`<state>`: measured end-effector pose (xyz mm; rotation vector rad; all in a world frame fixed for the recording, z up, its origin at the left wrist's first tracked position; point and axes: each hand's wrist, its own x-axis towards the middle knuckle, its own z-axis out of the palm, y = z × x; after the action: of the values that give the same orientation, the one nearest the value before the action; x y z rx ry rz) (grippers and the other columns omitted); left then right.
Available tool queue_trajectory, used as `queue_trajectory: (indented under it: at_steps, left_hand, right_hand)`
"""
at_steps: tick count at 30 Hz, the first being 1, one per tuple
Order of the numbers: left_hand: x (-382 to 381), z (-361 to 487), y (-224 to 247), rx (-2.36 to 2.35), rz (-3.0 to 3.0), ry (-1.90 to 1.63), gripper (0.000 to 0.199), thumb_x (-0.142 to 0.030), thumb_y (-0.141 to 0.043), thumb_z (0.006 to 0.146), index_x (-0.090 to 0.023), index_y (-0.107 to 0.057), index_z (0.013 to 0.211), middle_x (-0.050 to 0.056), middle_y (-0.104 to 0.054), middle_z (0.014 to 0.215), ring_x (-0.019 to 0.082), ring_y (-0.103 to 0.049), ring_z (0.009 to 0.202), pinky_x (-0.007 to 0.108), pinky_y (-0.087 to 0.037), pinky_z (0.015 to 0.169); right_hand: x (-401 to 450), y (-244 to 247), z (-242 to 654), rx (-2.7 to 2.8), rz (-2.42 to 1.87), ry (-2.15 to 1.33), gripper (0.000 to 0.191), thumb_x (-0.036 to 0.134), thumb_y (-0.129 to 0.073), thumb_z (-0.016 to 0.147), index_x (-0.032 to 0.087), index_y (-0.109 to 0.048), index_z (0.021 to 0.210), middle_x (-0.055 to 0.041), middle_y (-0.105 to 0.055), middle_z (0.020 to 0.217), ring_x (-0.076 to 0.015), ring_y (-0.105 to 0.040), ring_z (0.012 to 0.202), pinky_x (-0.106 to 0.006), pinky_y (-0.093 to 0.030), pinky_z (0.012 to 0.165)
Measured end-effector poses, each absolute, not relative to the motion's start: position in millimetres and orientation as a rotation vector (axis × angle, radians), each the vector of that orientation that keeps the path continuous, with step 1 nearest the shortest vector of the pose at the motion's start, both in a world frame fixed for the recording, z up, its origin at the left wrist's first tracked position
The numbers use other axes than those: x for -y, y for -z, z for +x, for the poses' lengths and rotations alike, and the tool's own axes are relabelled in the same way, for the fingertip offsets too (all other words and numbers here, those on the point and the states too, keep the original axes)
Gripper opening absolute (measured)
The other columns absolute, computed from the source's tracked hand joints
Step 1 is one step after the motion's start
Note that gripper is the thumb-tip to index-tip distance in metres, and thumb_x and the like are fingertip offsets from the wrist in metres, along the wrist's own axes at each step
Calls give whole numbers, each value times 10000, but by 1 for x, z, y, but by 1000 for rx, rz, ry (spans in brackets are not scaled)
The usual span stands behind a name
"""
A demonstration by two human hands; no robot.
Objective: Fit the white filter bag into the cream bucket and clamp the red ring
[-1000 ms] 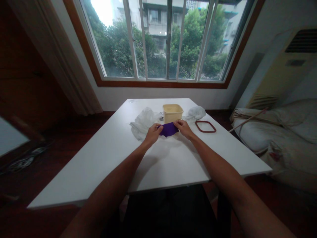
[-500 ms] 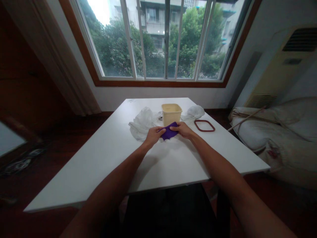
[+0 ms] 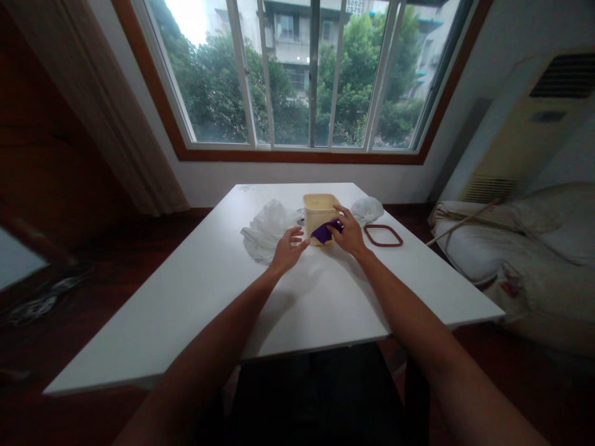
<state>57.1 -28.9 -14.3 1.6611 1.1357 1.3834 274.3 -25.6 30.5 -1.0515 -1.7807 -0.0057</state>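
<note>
A purple cloth (image 3: pixel 323 232) hangs from my right hand (image 3: pixel 349 233), pinched between thumb and fingers, in front of a cream plastic bin (image 3: pixel 320 214). My left hand (image 3: pixel 289 250) is just left of the cloth, its fingers apart and nothing held in them. The bin stands upright on the white table (image 3: pixel 195 297), partly hidden by the cloth and my right hand. Left of the bin lies a crumpled translucent plastic bag (image 3: pixel 266 232), close to my left hand.
A brown-red rounded square ring (image 3: pixel 383 235) lies flat on the table's right side. Behind my right hand is a second crumpled plastic bag (image 3: pixel 368 209). Large white sacks (image 3: pixel 483 238) are piled beyond the table's right edge, under a window wall.
Both hands held the purple cloth spread between them; my left hand has let go and opened. My right hand has raised the cloth slightly toward the bin.
</note>
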Motion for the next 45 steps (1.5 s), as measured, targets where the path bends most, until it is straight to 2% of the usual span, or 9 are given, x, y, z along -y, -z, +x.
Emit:
queue_trajectory:
  at_steps: [7,13,17,26,31,34,37,40,45]
  left_hand:
    - [17,43,28,-1297,2043,-1475,940,-498,-812,656,-170,-384,1425,192,-527,1368,334,-550,1218,541,-434,1034]
    - [10,38,27,-1368,2213,-1563,1425,-644,-872,439,-143,-118,1539,259,-331,1516,444,-346,1399,609,-305,1132]
    - [9,32,22,-1288,2365,-1560,1581,-697,-869,347,-156,-1,1552,275,-215,1564,472,-254,1438,629,-256,1157]
    - [17,26,11,-1175,2599,-1475,1390,-612,-856,514,-173,-38,1548,225,-281,1540,407,-289,1439,574,-290,1178]
    - [15,25,15,-1137,2627,-1382,1387,-540,-879,504,-161,-50,1550,234,-235,1575,417,-234,1471,567,-264,1199]
    - [13,25,17,-1109,2654,-1345,1368,-489,-887,508,-167,-61,1551,225,-227,1585,412,-216,1481,564,-256,1206]
    - [14,27,16,-1093,2687,-1329,1357,-474,-885,518,-180,-56,1552,215,-238,1585,405,-224,1481,566,-260,1203]
    - [16,28,14,-1081,2703,-1309,1337,-475,-882,532,-178,-69,1551,210,-244,1585,398,-225,1482,559,-264,1204]
    - [16,28,13,-1021,2734,-1302,1327,-470,-879,546,-182,-66,1555,208,-248,1584,399,-219,1484,571,-260,1204]
  right_hand:
    - [33,-36,273,1696,-937,-202,131,313,-652,784,192,-615,819,-36,-613,861,-183,-582,824,-318,-485,763]
    - [32,-32,280,1747,-818,-614,251,395,-727,730,180,-619,800,3,-617,746,-146,-549,686,-289,-448,675]
    - [33,-30,281,1806,-788,-717,288,419,-759,702,173,-626,771,11,-616,711,-133,-531,657,-273,-432,647]
    - [24,-37,303,1575,-996,-782,344,452,-754,667,156,-645,804,3,-629,698,-137,-561,606,-276,-484,576]
    - [8,-39,335,1067,-1212,-300,281,430,-653,741,155,-600,767,-1,-592,707,-139,-521,655,-274,-477,623]
    - [18,-45,332,1130,-1254,-13,239,405,-622,800,173,-584,752,-16,-594,719,-161,-526,693,-307,-484,707]
    - [37,-53,310,1441,-1110,180,113,307,-615,819,193,-612,819,-75,-664,904,-214,-593,876,-349,-483,844]
    - [53,-55,283,1991,-967,61,148,152,-636,750,194,-670,888,-92,-693,1056,-232,-613,1002,-343,-471,896]
    - [64,-52,262,2466,-974,-428,153,235,-618,851,140,-730,892,-58,-731,842,-155,-626,729,-256,-453,694]
